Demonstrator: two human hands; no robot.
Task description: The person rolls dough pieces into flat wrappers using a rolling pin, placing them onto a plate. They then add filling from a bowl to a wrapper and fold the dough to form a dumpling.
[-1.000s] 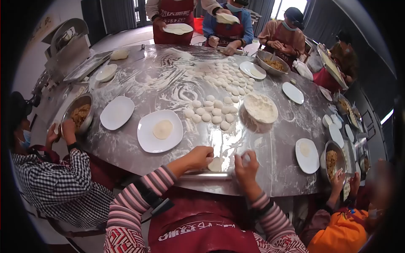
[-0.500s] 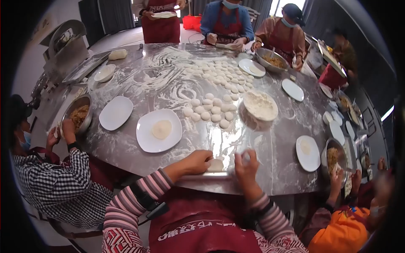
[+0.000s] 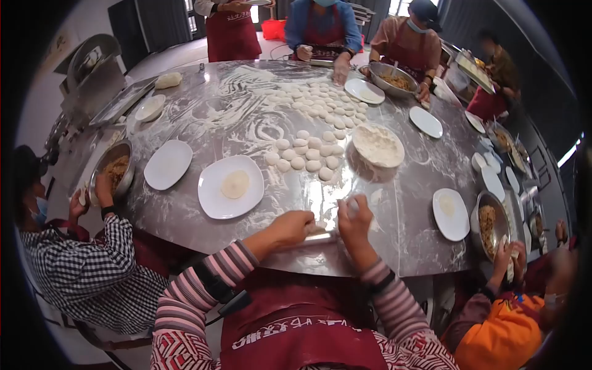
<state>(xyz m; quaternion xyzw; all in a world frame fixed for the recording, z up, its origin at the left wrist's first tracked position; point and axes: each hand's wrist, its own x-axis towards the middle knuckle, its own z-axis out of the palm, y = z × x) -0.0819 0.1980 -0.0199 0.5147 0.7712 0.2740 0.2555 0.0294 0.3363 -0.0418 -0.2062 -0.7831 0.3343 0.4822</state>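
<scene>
My left hand (image 3: 292, 227) is closed, its fingertips pinching the edge of a small dough wrapper (image 3: 317, 227) on the steel table. A thin pale rolling pin (image 3: 317, 237) lies across in front of the dough, partly hidden by my left hand. At its other end my right hand (image 3: 355, 221) is curled shut on it, fingers blurred. Beyond my hands are several round dough pieces (image 3: 312, 154) and a white bowl of flour (image 3: 378, 147). To the left, a square white plate (image 3: 209, 191) carries one flat wrapper (image 3: 235, 184).
Flour is smeared over the steel table (image 3: 203, 132). An oval plate (image 3: 169, 165) and a metal bowl of filling (image 3: 126, 179) are at left, beside a person in checked sleeves. At right are a plate (image 3: 453, 228) and another filling bowl (image 3: 483, 243). People in aprons stand opposite.
Both my hands have moved slightly forward on the table, and the rolling pin has shifted away from me. The person opposite in blue has reached a hand toward the dough pieces.
</scene>
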